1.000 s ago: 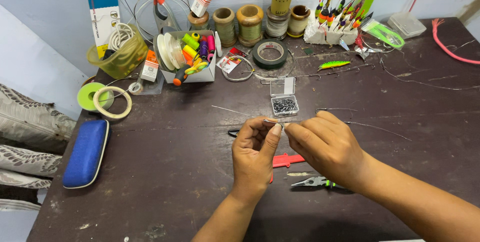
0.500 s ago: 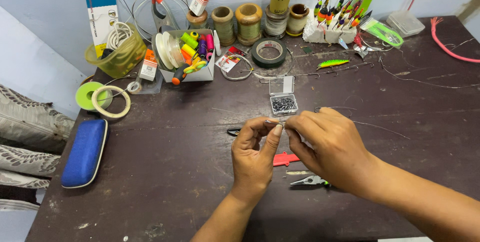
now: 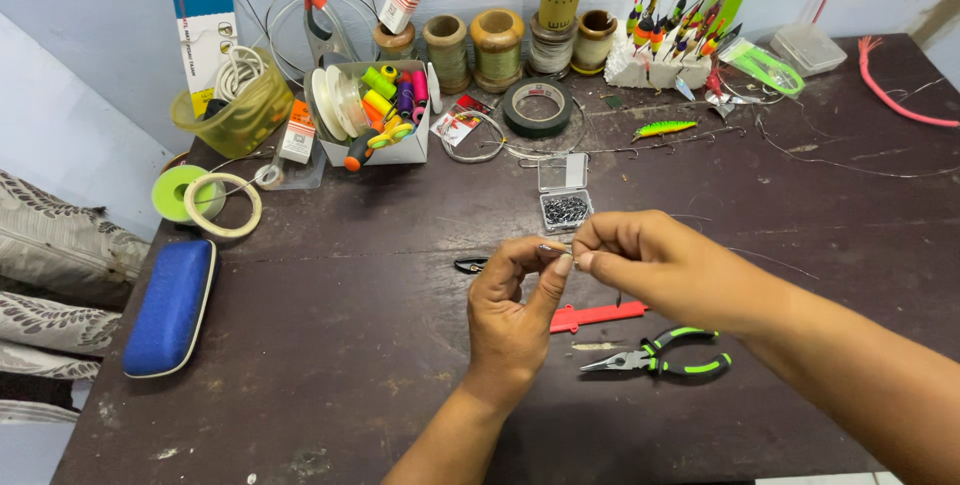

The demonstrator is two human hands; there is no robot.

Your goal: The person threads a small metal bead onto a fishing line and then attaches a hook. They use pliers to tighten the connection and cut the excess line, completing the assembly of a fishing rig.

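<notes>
Dark, scuffed wood forms the tabletop, above which two bare hands are raised at centre. The left hand and right hand are brought tip to tip, fingers pinched together on a tiny metal piece, too small to be identified. Just beyond them, an open clear box of small dark fittings is seen. Nearer, a red plastic strip and green-handled pliers are laid flat. A blue case lies at the left.
</notes>
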